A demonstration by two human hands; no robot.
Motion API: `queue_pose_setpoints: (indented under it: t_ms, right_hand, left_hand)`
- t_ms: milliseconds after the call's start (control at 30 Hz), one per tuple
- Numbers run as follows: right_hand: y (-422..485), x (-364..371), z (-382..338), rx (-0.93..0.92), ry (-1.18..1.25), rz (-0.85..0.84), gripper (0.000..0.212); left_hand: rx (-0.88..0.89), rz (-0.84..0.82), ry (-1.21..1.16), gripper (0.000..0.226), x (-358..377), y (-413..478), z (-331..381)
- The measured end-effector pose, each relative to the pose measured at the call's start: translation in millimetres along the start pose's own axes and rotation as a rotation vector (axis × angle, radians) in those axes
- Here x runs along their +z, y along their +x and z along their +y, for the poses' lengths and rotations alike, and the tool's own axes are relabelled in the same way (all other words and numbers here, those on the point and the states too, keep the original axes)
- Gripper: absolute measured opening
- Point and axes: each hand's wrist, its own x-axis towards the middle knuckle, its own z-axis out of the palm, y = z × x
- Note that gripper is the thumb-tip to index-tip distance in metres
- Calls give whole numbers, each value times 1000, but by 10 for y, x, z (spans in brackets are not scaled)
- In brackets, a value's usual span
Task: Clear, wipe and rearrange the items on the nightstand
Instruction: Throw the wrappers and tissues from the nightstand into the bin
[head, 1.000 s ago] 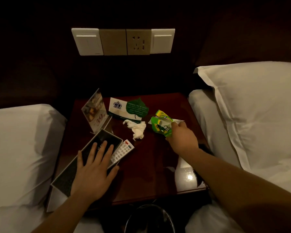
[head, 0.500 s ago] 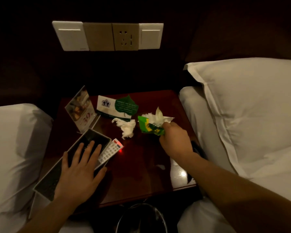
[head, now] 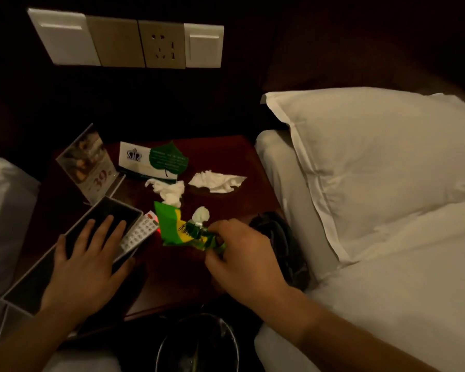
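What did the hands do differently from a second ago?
The right hand lifted the green wrapper and pulled it toward the nightstand's near edge, above the bin, uncovering a flat tissue. The left hand stayed flat on the dark box; the crumpled tissue stayed too.

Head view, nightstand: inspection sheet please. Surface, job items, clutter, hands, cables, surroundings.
Surface: dark red nightstand, glossy, still cluttered.
Job's things: remote leaning on the open dark box; tilted price card; white card with green leaf tag at the back.
Clutter: two crumpled tissues on the top; green-yellow wrapper with a tissue scrap.
Hands: left hand flat on the box; right hand pinching the wrapper.
Cables: nothing seen; dark object at the right edge, unclear.
Surroundings: switch and socket panel, pillow, bin below.
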Motion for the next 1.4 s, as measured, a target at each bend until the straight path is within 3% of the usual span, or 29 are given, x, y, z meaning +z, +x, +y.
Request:
queue_pose_setpoints:
  t_ms: [167,267,433,600,667,833,1033,1200,1400]
  right_hand:
    - [-694,308,-119,-4,111,-112,29]
    - [-1050,617,-29,77,139,-295,30]
    - [-1386,1159,274,237,-13,-583,25]
    - [-1533,1486,474,344,-76,-716,48]
    - [-1541,1511,510,384,-42,-707,55]
    - [-1398,1218,469,375,50,-603,39]
    - [-641,514,82,199,170,-308,22]
    - [317,418,-21,121,77,-152,20]
    - [1083,763,43,86,-91,-152,32]
  left_hand:
    - [6,-14,6,81,-23,-11,8]
    - [-5,9,19,80,3,8,26]
    - [7,35,39,78,36,9,16]
    - [16,50,32,76,31,0,15]
    - [18,44,24,74,29,2,11]
    - [-2,92,-96,61,-23,17,1]
    - [-100,122,-194,54,-83,-11,1]
    - [-135,102,-126,48,-50,-18,14]
    - [-132,84,-81,49,-53,-13,13]
